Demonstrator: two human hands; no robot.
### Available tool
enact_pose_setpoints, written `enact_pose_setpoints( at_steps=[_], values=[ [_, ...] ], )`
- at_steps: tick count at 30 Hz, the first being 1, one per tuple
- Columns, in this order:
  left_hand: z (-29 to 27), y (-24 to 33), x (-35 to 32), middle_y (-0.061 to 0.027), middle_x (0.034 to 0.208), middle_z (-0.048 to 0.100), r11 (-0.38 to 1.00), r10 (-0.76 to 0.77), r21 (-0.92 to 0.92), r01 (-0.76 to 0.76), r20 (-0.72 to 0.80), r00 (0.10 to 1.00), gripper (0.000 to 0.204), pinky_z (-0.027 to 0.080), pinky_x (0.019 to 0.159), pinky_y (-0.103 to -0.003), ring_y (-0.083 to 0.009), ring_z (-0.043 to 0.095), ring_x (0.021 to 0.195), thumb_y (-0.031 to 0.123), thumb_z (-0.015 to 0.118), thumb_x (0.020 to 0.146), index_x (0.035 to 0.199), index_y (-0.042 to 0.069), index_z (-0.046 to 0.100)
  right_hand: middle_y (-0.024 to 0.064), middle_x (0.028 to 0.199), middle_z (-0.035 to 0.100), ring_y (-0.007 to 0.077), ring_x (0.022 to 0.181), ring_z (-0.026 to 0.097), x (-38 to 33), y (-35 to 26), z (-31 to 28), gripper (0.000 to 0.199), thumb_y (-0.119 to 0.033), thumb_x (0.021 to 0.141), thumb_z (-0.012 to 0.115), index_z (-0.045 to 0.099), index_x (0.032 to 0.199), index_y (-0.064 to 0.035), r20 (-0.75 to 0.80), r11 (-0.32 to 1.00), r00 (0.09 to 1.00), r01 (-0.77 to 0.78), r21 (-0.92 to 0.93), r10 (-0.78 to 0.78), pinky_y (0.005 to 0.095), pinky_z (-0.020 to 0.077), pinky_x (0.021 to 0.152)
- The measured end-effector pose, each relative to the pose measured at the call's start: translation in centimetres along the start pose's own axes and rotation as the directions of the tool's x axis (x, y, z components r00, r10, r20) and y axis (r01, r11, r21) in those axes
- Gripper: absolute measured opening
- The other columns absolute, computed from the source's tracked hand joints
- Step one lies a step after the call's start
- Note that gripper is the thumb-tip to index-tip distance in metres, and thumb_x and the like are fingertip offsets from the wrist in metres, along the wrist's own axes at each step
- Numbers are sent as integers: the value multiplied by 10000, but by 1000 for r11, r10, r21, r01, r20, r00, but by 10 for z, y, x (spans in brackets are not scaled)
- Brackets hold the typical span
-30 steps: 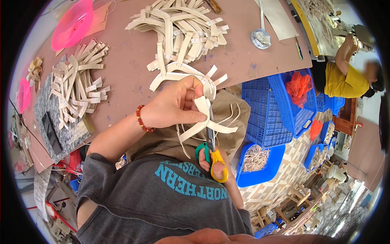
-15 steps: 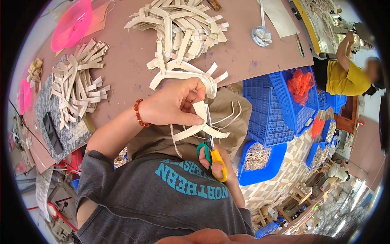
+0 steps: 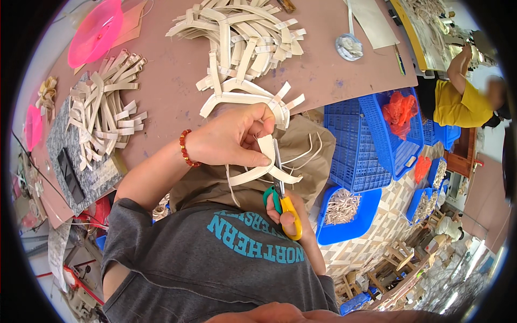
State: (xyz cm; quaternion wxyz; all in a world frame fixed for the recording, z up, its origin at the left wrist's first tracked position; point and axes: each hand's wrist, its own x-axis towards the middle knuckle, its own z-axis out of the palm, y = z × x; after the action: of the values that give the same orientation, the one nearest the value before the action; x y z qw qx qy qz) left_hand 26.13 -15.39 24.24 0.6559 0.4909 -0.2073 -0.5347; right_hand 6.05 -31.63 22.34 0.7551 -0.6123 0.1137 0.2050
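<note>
While a pile of strips lies at the left on the counter, the left hand pinches a cream strip just above the lap. Below it, the right hand grips scissors, blades touching the strip. Blue baskets stand right.

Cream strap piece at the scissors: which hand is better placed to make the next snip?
Right. The right hand already grips the green-and-yellow-handled scissors, blades up against the cream strap piece. The left hand is occupied pinching that piece steady.
</note>
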Motion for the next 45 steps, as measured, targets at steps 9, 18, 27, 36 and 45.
enact_pose_setpoints(
  at_steps=[9, 18, 27, 36, 45],
  values=[
    [-8, -19, 1, -7, 847, 520, 879, 138, -460, -125, -5, 990, 371, 439, 630, -197, -69, 536, 761, 5, 600, 822, 1156, 39, 442, 9, 659, 469, 62, 529, 429, 3, 1, 7, 395, -404, 804, 613, 501, 784, -26, -114, 994, 990, -68, 83, 77, 208, 330, 475],
    [-15, -40, -6, -23, 863, 392, 232, 327, -961, -148, -67, 943, 452, 360, 519, -212, -57, 397, 578, 104, 434, 901, 1338, 22, 356, 21, 680, 433, 89, 588, 404, 17, 14, 6, 787, -743, 733, 487, 470, 917, 22, -201, 968, 979, 78, 238, -29, 223, 330, 516],
    [-23, -34, -8, -27, 819, 393, -84, 202, -969, -234, -246, 948, 335, 389, 619, -241, -117, 409, 711, 53, 404, 885, 1215, 1, 424, 18, 725, 410, 94, 636, 382, 20, 28, 7, 797, -761, 723, 447, 443, 967, -2, -182, 983, 982, 74, 168, -43, 224, 324, 556],
    [-33, -28, -17, -22, 808, 402, 24, 237, -936, -352, -337, 911, 325, 389, 632, -246, -125, 404, 728, 78, 450, 887, 1201, -2, 434, 35, 705, 432, 106, 619, 390, 21, 26, 11, 743, -703, 750, 506, 463, 953, 10, -227, 953, 971, 133, 272, -71, 227, 317, 539],
    [-30, -20, -19, -16, 791, 396, 163, 282, -875, -456, -402, 871, 329, 369, 618, -248, -123, 384, 704, 111, 457, 890, 1201, 2, 447, 38, 795, 540, 90, 705, 500, 27, 6, 21, 271, -214, 833, 626, 467, 942, -24, -345, 973, 921, 117, -198, -181, 245, 422, 636]
  ],
)
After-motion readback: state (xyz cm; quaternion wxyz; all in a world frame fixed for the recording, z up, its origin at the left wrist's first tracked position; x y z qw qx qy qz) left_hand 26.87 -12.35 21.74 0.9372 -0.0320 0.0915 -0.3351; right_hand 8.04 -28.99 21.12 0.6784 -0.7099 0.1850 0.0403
